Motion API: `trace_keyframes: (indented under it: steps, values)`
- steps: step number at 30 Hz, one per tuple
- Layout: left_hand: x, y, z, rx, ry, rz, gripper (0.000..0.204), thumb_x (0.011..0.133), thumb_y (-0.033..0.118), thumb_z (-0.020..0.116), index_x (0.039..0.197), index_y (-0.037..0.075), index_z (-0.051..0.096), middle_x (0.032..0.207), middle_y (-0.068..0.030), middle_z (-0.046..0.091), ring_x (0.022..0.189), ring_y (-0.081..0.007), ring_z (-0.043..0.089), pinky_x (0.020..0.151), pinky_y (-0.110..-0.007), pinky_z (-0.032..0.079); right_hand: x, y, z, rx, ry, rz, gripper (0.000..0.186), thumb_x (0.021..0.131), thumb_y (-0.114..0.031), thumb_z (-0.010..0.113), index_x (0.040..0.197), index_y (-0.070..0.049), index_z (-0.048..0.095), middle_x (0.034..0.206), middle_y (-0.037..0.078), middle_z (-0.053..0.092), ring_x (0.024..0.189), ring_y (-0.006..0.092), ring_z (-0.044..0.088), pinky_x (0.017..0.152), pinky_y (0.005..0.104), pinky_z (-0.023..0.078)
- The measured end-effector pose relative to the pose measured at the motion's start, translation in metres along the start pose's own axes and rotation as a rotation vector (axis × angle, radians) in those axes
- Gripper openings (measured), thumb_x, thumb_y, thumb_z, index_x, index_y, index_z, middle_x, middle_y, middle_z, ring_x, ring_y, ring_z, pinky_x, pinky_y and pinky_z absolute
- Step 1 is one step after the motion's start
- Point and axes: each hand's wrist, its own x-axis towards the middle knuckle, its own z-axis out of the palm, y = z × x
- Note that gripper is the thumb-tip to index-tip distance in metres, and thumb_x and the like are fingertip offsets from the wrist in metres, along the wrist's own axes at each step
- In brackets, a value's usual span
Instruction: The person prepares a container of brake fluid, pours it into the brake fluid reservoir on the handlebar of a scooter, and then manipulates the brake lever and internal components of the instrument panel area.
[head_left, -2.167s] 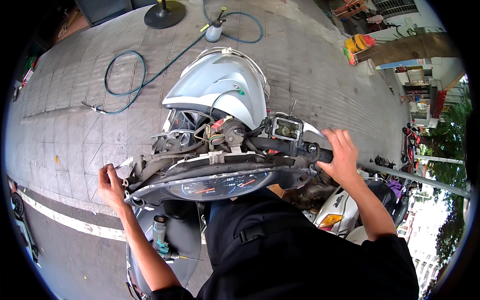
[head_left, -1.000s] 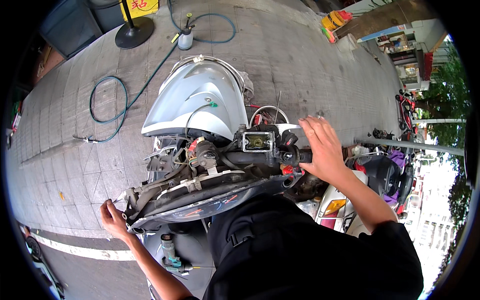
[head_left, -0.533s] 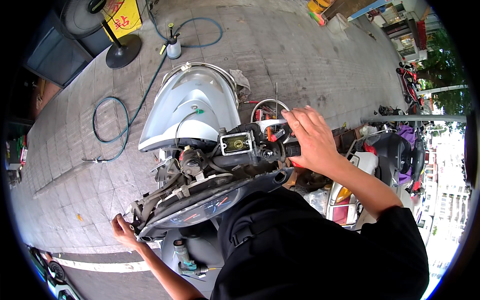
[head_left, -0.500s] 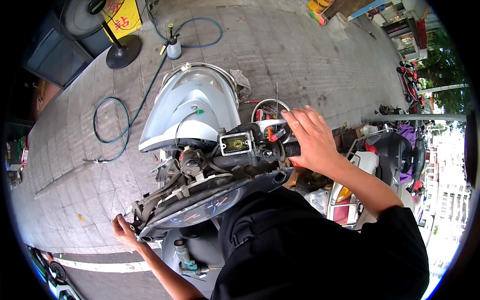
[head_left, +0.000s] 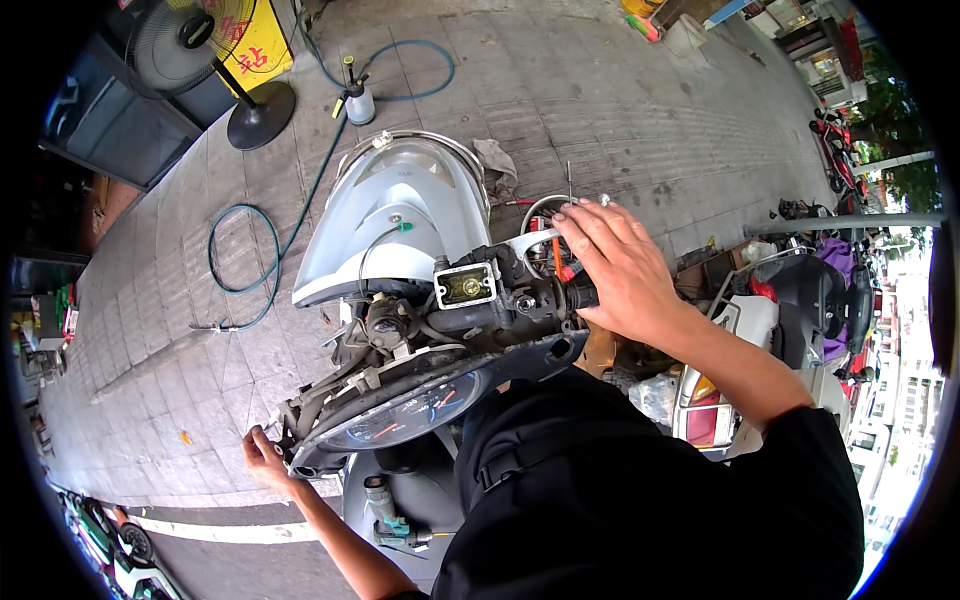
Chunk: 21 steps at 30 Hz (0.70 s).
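A silver scooter with its handlebar cover off stands on the paved ground, wires and brackets bare. Its speedometer panel faces me. My right hand is closed over the right handlebar grip, next to the open brake fluid reservoir. My left hand holds the left end of the handlebar, low at the left, beside the panel's edge. The handlebar is turned so the front points to the upper left.
A green hose curls on the pavement left of the scooter, leading to a white spray bottle. A standing fan is at the upper left. Other parked scooters crowd the right side.
The handlebar and front have swung round to the left. My right hand moved up and leftward with the grip, and my left hand dropped lower. The view has turned left.
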Motion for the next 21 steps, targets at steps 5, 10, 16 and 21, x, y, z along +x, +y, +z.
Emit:
trace_keyframes:
  steps: [5,10,16,21]
  values:
    - [-0.004,0.005,-0.001,-0.029,0.013,0.036,0.046,0.097,0.047,0.061,0.096,0.002,0.072,0.065,-0.0030,0.061,0.055,-0.0104,0.053,0.048,-0.030,0.036,0.001,0.000,0.001,-0.009,-0.010,0.002,0.096,0.056,-0.023,0.092,0.139,-0.002,0.048,0.128,0.013,0.053,0.126,0.0303,0.050,0.114,0.0463,0.037]
    - [-0.007,0.012,0.000,-0.077,0.022,0.029,0.045,0.097,0.044,0.061,0.095,0.001,0.071,0.065,-0.0028,0.059,0.055,-0.0108,0.048,0.048,-0.030,0.035,-0.002,-0.004,-0.002,-0.009,-0.044,0.034,0.084,0.055,-0.023,0.092,0.127,-0.003,0.055,0.116,0.010,0.055,0.113,0.0268,0.054,0.102,0.0401,0.045]
    - [-0.005,0.012,-0.001,-0.055,0.010,0.044,0.045,0.097,0.044,0.062,0.095,0.001,0.071,0.067,-0.0028,0.060,0.057,-0.0108,0.049,0.049,-0.031,0.035,-0.003,-0.002,-0.001,0.052,-0.098,0.032,0.082,0.054,-0.023,0.092,0.125,-0.004,0.057,0.114,0.009,0.055,0.107,0.0269,0.054,0.094,0.0394,0.046]
    - [-0.007,0.016,-0.001,-0.037,0.003,-0.003,0.045,0.096,0.045,0.062,0.095,0.001,0.071,0.070,-0.0037,0.063,0.058,-0.0112,0.052,0.051,-0.031,0.039,-0.001,-0.003,0.003,-0.045,0.061,0.005,0.096,0.059,-0.023,0.091,0.142,-0.003,0.047,0.139,0.014,0.052,0.132,0.0318,0.047,0.114,0.0463,0.037]
